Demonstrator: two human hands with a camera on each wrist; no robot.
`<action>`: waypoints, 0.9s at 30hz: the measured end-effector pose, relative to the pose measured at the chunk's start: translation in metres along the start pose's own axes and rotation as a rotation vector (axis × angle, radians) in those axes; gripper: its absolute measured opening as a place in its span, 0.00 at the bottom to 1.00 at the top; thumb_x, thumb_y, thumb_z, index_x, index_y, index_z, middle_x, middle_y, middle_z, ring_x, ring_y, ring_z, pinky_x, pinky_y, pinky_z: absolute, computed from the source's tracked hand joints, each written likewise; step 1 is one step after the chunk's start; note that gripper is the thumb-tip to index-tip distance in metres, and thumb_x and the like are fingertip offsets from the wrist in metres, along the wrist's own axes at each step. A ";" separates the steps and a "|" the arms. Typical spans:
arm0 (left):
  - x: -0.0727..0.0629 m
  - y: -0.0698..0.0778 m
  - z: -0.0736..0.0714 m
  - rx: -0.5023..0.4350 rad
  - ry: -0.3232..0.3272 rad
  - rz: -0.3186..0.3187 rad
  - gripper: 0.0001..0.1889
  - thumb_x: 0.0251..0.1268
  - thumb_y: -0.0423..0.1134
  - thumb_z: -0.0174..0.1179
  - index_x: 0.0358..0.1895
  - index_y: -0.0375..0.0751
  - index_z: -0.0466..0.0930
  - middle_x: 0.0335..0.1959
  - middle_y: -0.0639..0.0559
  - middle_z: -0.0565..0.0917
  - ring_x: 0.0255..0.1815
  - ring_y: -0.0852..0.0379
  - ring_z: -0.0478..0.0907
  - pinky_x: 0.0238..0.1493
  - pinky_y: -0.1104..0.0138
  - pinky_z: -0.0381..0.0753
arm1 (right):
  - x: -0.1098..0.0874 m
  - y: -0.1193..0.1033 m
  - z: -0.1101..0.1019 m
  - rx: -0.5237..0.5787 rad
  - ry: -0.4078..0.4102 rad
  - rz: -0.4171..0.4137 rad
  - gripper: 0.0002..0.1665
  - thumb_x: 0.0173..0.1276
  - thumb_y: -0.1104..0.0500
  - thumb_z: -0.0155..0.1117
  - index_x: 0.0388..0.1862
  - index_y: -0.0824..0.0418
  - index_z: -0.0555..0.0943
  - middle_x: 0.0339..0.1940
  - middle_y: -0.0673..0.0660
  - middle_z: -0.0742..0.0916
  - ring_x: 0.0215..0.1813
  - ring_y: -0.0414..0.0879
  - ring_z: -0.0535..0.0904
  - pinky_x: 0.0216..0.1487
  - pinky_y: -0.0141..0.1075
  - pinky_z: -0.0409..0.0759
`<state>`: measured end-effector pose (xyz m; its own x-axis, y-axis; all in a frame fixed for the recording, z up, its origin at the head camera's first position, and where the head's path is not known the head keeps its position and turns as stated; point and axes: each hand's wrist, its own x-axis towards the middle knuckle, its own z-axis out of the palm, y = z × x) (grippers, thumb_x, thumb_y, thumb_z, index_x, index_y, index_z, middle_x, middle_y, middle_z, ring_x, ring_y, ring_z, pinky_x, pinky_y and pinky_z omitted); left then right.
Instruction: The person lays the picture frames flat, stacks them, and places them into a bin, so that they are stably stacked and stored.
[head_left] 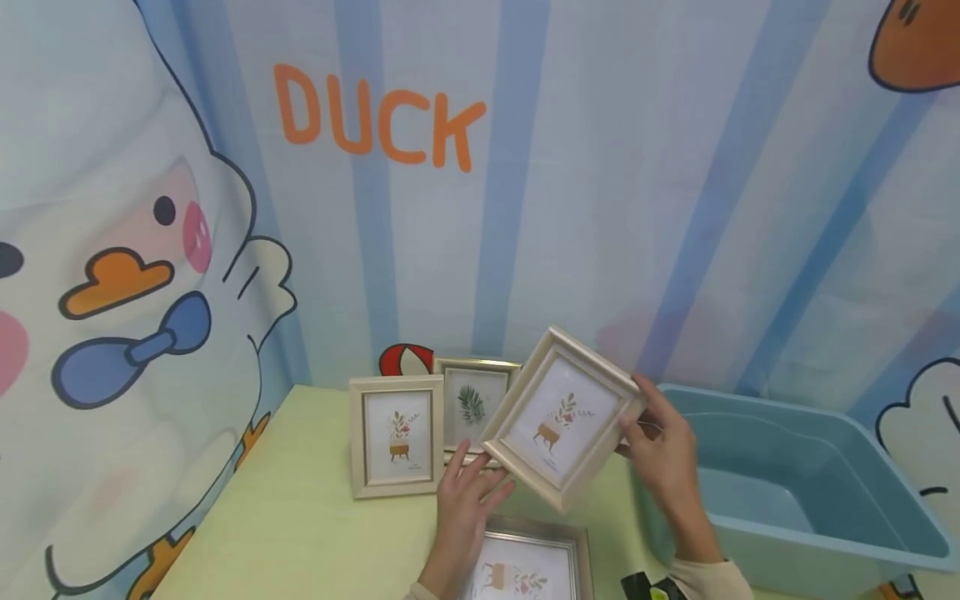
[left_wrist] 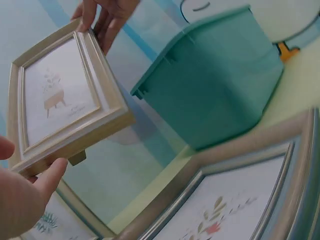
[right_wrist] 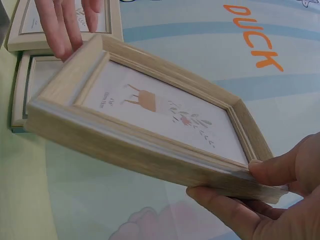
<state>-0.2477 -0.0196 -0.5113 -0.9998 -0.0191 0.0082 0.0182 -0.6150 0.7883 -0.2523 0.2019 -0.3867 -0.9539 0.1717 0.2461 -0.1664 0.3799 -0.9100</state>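
Observation:
My right hand [head_left: 663, 458] grips a tilted, pale gold picture frame [head_left: 562, 417] by its right side, thumb on the front edge. The held frame shows a potted-plant print and hangs above the table. At its lower left corner is my left hand [head_left: 468, 508], its fingers [right_wrist: 62, 27] fairly straight in the right wrist view; whether they touch the frame I cannot tell. To the left stands a cream frame [head_left: 358, 437] with a similar print. Behind, a gold frame [head_left: 480, 364] with a green sprig is partly hidden. A larger silvery frame [head_left: 581, 550] lies below my hands.
A blue-green plastic tub [head_left: 795, 546] stands at the right of the pale green table [head_left: 300, 517]. Behind hangs a striped cloth [head_left: 600, 167] with duck drawings and orange lettering. A dark object [head_left: 652, 586] is near my right sleeve.

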 end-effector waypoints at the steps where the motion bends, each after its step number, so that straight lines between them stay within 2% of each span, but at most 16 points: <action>1: -0.001 0.000 0.001 -0.026 0.001 0.001 0.40 0.66 0.23 0.51 0.78 0.30 0.41 0.73 0.25 0.59 0.59 0.45 0.81 0.61 0.55 0.81 | 0.000 0.002 0.001 0.025 0.004 -0.001 0.37 0.72 0.73 0.55 0.77 0.56 0.64 0.50 0.75 0.81 0.45 0.47 0.87 0.42 0.35 0.88; 3: -0.002 -0.001 0.002 -0.060 0.000 -0.004 0.37 0.68 0.24 0.48 0.78 0.28 0.44 0.75 0.27 0.58 0.65 0.40 0.76 0.64 0.52 0.79 | -0.001 0.006 0.002 0.071 0.007 -0.001 0.37 0.71 0.74 0.55 0.77 0.57 0.65 0.48 0.74 0.81 0.40 0.37 0.85 0.42 0.35 0.88; 5: -0.004 -0.003 0.002 -0.080 -0.013 -0.013 0.34 0.69 0.26 0.48 0.77 0.28 0.47 0.77 0.30 0.57 0.69 0.37 0.72 0.65 0.50 0.77 | -0.002 0.010 0.004 0.118 0.007 0.008 0.37 0.71 0.75 0.55 0.77 0.58 0.65 0.48 0.73 0.80 0.37 0.33 0.84 0.42 0.35 0.88; 7: -0.005 -0.005 0.001 -0.108 -0.031 -0.023 0.33 0.70 0.26 0.47 0.77 0.29 0.49 0.78 0.33 0.55 0.71 0.35 0.68 0.66 0.47 0.75 | -0.004 0.014 0.004 0.155 0.007 0.016 0.37 0.71 0.75 0.55 0.77 0.59 0.65 0.47 0.72 0.80 0.37 0.33 0.83 0.41 0.35 0.88; 10: -0.008 -0.008 0.001 -0.134 -0.054 -0.036 0.37 0.69 0.26 0.48 0.80 0.37 0.45 0.79 0.34 0.53 0.72 0.34 0.67 0.66 0.42 0.74 | -0.008 0.019 0.006 0.211 0.015 0.016 0.38 0.70 0.76 0.55 0.77 0.60 0.64 0.47 0.70 0.80 0.38 0.35 0.84 0.40 0.36 0.89; 14: -0.011 -0.012 0.001 -0.114 -0.056 -0.023 0.46 0.62 0.22 0.52 0.81 0.44 0.40 0.79 0.33 0.53 0.66 0.37 0.73 0.62 0.42 0.77 | -0.016 0.025 0.008 0.265 0.047 0.008 0.39 0.68 0.76 0.57 0.77 0.61 0.64 0.45 0.59 0.82 0.39 0.36 0.86 0.39 0.37 0.89; 17: -0.013 -0.012 0.002 -0.054 -0.035 0.004 0.51 0.55 0.19 0.57 0.81 0.45 0.41 0.78 0.33 0.57 0.59 0.46 0.80 0.57 0.50 0.83 | -0.023 0.028 0.010 0.315 0.076 0.027 0.39 0.67 0.76 0.58 0.76 0.61 0.65 0.42 0.52 0.83 0.39 0.37 0.87 0.39 0.38 0.89; 21: -0.015 -0.010 0.001 0.085 -0.007 0.065 0.54 0.50 0.18 0.60 0.81 0.45 0.43 0.74 0.32 0.63 0.50 0.53 0.83 0.49 0.60 0.88 | -0.032 0.033 0.012 0.405 0.093 0.070 0.38 0.67 0.76 0.59 0.76 0.61 0.65 0.40 0.48 0.85 0.40 0.40 0.88 0.40 0.40 0.88; 27: -0.020 -0.005 -0.004 0.243 -0.029 0.171 0.54 0.49 0.18 0.63 0.81 0.40 0.46 0.65 0.29 0.70 0.43 0.59 0.83 0.44 0.62 0.89 | -0.042 0.048 0.015 0.511 0.067 0.121 0.37 0.69 0.74 0.60 0.75 0.61 0.65 0.43 0.48 0.86 0.40 0.43 0.88 0.42 0.43 0.88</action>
<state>-0.2275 -0.0199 -0.5178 -0.9824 -0.0811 0.1683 0.1867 -0.3980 0.8982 -0.2235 0.1997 -0.4457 -0.9585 0.2512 0.1345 -0.1723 -0.1347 -0.9758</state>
